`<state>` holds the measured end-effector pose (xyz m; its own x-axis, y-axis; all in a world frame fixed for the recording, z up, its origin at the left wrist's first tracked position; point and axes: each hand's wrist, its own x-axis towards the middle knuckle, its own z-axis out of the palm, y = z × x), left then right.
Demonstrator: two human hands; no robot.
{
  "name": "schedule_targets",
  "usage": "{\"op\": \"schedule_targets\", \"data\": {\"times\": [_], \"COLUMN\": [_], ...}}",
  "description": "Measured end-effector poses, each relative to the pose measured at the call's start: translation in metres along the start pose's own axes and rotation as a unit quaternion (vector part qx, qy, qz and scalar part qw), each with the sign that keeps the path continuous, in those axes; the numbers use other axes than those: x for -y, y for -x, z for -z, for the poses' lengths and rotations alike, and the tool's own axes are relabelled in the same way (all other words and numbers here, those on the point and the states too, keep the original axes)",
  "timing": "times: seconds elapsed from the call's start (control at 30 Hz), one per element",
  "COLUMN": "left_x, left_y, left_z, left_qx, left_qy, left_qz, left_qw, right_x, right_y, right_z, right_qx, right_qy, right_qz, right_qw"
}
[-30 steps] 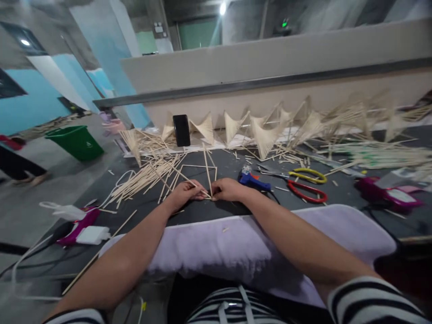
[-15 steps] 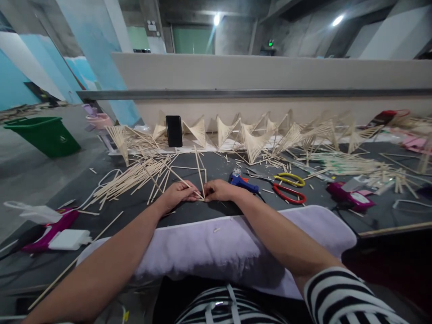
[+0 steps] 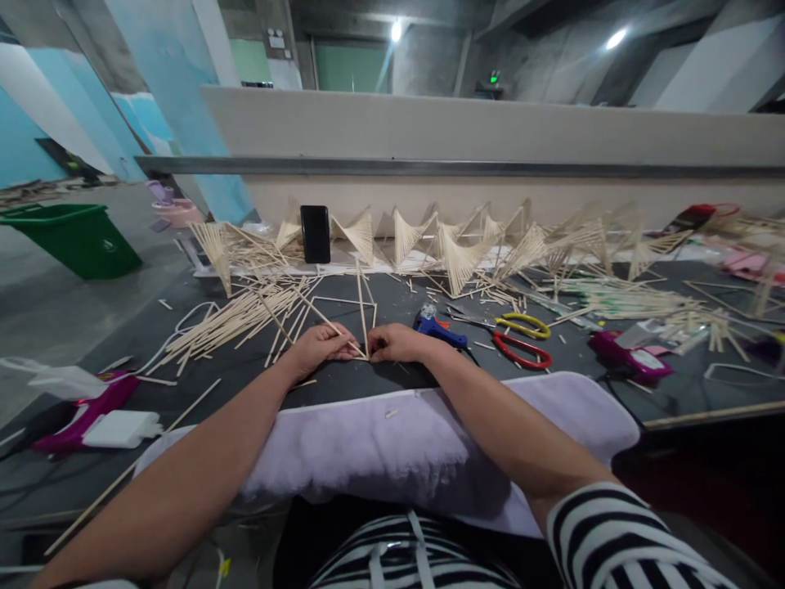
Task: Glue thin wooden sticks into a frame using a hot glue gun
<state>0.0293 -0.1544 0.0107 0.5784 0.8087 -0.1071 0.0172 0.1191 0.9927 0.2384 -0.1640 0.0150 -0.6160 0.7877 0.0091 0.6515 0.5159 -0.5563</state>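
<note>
Right at the near part of the dark surface (image 3: 580, 352), just past that lavender cloth (image 3: 368, 442), you've got both hands crowded around the near corner of a skinny stick frame (image 3: 361, 307). Your left hand (image 3: 319, 350) has its fingers closed up, thumb against the rest, and a slanting stick (image 3: 324, 317) is pinched in there near its low end; the rest of it pokes out up and away to the left, past your knuckles. Your right hand (image 3: 396, 343) is basically facing it, fingers bunched tight on the corner itself, no real gap showing, though the tips are half tucked away so I can't tell exactly which sticks they've got. The corner sits right between your two sets of fingertips, and the tall stick goes up from there just beside your right fingers, leaning a bit left. The frame's far side lies beyond your hands, well clear of the fingers.

Loose stick pile (image 3: 242, 323) is off past your left hand. Over on the right, you've got the blue glue gun (image 3: 438, 327) near your right wrist, then scissors with a red and a yellow loop (image 3: 500, 343). Black phone (image 3: 316, 235) stands upright farther back, next to a row of fanned stick shapes (image 3: 459, 266).
</note>
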Motion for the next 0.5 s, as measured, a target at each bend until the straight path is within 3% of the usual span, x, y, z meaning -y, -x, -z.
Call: {"op": "schedule_targets", "data": {"times": [0.5], "left_x": [-0.0057], "left_y": [0.0033], "left_z": [-0.0058], "left_qx": [-0.018], "left_qy": [-0.021], "left_qz": [-0.008], "left_qw": [1.000], "right_x": [0.0064], "right_y": [0.0007], "right_z": [-0.0015], "right_qx": [-0.019], "right_qy": [0.003], "right_qz": [-0.039], "right_qw": [0.999]}}
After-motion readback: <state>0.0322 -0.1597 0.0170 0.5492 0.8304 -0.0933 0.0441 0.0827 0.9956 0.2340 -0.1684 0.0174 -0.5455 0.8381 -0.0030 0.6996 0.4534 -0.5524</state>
